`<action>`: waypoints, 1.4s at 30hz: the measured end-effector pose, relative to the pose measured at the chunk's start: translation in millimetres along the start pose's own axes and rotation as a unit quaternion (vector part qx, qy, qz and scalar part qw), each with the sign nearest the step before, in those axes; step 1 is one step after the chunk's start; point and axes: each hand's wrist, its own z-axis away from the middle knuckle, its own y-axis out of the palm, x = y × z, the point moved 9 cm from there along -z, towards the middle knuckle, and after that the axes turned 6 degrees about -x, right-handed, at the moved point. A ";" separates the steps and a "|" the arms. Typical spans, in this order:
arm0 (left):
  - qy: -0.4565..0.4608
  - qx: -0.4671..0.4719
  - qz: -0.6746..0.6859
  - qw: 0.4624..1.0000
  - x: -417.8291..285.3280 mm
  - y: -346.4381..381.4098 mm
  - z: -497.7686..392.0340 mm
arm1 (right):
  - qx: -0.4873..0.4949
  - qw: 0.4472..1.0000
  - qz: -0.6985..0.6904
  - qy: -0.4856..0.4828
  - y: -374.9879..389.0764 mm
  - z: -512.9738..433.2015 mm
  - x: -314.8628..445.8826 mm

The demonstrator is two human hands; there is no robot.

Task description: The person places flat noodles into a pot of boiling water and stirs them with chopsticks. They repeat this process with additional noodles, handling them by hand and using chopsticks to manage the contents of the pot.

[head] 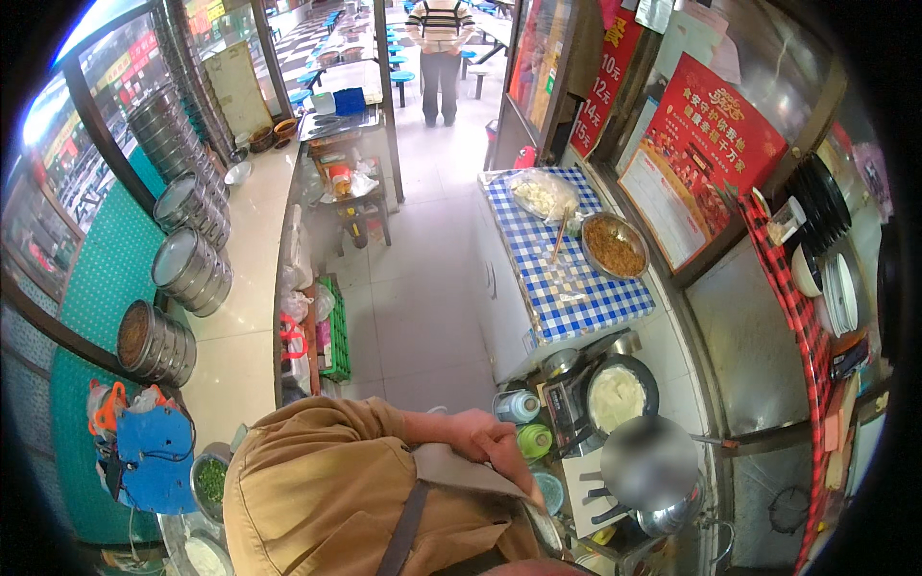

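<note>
My left hand (468, 434) and my right hand (503, 448) rest together in front of the apron, one laid over the other. No object shows in either, and the overlap hides most fingers. Just beyond them stand a light blue jug (520, 407) and a green container (534, 441). A black frying pan (652, 374) holds a pale, creamy mass. A steel bowl (646, 268) of brown shredded food sits on the blue checked cloth (551, 306), near a plastic bag (542, 193) of pale pieces.
Stacked steel steamers (193, 270) line the left counter (252, 237). A bowl of chopped green herbs (211, 481) is beside the person. A green crate (336, 331) stands on the floor below. Plates (840, 295) are stacked at right. Another person (439, 43) stands far off beyond the doorway.
</note>
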 end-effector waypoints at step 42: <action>0.150 0.304 0.030 0.940 -70.8 190.9 -57.8 | -0.196 0.953 -0.142 0.181 -94.2 183.0 -69.2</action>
